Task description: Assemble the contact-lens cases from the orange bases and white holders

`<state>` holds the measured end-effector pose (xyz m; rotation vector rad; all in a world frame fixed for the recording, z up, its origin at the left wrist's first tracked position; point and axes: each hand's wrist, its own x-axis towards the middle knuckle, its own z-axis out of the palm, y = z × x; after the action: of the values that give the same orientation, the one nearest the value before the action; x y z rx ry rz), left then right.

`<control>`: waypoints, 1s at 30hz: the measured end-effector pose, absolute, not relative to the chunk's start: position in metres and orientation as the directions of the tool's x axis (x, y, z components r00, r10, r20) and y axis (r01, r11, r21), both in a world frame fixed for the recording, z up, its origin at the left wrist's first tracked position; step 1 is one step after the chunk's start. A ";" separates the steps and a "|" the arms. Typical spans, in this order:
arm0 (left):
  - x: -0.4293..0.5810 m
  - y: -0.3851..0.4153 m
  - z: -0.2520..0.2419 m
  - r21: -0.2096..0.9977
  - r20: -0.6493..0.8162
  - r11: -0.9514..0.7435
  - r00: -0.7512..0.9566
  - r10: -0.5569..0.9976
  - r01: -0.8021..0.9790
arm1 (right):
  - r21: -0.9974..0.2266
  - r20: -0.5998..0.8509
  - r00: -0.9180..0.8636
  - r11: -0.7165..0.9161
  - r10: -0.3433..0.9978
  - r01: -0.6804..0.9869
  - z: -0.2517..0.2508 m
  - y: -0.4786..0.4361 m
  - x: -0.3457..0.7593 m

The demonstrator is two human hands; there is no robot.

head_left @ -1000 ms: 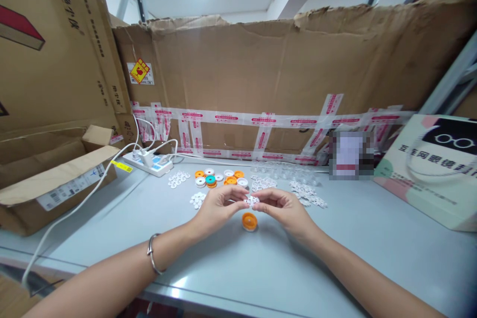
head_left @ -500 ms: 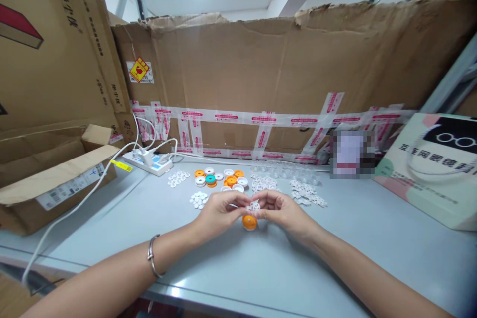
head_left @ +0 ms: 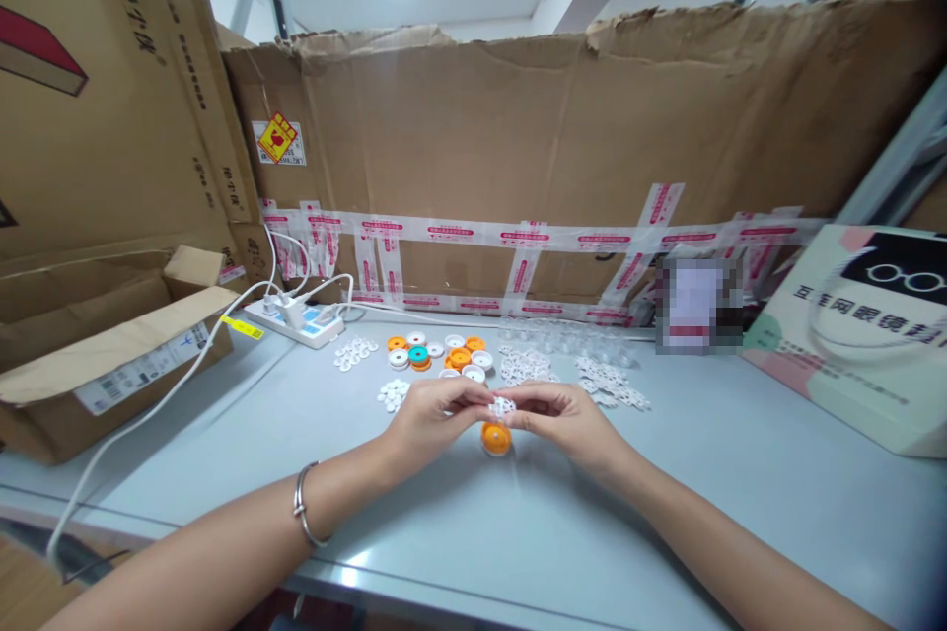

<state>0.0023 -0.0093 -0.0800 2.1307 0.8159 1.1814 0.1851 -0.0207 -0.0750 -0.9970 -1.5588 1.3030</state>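
Between the fingertips of both hands is a small white openwork plastic piece (head_left: 502, 407). My left hand (head_left: 436, 419) pinches its left side, and my right hand (head_left: 558, 417) grips it from the right. Just below the fingers sits a round orange cup-like part (head_left: 495, 439) with a pale lower rim, on the table. Beyond my hands lie several round orange and white parts (head_left: 459, 358), one with a teal disc (head_left: 418, 355) on top. A heap of white openwork pieces (head_left: 527, 365) lies behind my right hand, with another heap (head_left: 611, 383) to its right.
Small white discs (head_left: 394, 395) and white rings (head_left: 355, 352) lie at the left. Clear domed parts (head_left: 569, 340) line the back. A power strip (head_left: 296, 320) with cables, an open carton (head_left: 110, 365) and a printed box (head_left: 858, 335) flank the grey table (head_left: 592, 532).
The white piece now looks flatter between my fingertips, and the fingers of my right hand have closed in more around it. The orange part stays in place.
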 end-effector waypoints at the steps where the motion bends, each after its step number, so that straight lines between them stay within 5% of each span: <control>1: 0.002 -0.009 -0.080 0.705 0.536 -0.666 0.433 0.725 0.242 | -0.990 0.106 -0.321 0.130 0.941 0.054 -0.075 -0.021 0.185; 15: 0.003 -0.011 -0.087 0.606 0.560 -0.724 0.470 0.682 0.329 | -0.992 0.039 -0.269 0.070 0.962 0.109 -0.080 -0.018 0.187; 26: 0.007 -0.011 -0.078 0.816 0.368 -0.512 0.441 0.818 0.269 | -0.942 0.182 -0.182 0.224 0.966 0.249 -0.079 -0.019 0.185; 30: 0.009 -0.008 -0.082 0.933 0.259 -0.340 0.438 0.861 0.116 | -0.932 0.222 -0.185 0.264 0.957 0.250 -0.080 -0.019 0.182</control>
<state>0.0090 -0.0081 -0.0816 1.7517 0.8444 0.9949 0.1818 -0.0189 -0.0796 -1.1347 -1.6334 0.9863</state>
